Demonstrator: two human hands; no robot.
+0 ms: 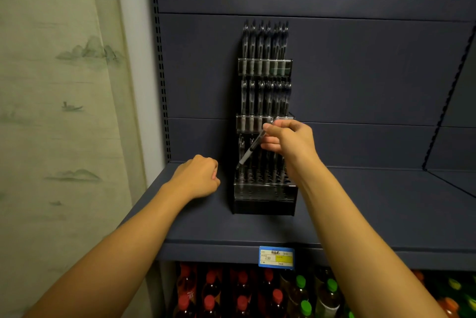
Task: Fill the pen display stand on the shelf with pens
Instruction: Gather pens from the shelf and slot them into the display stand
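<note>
Setting: a retail shop. Evidence: dark blue metal gondola shelf point(360, 202) with a panelled back and slotted uprights point(160, 60) of the kind used for adjustable store shelving. A blue and yellow price label point(276, 257) is clipped to the shelf's front edge. Below it, rows of bottled drinks point(242, 292) with red and green caps are stocked in ranks. A tiered acrylic pen display stand point(264, 189) on the shelf holds many identical pens point(265, 39) as merchandise.
</note>
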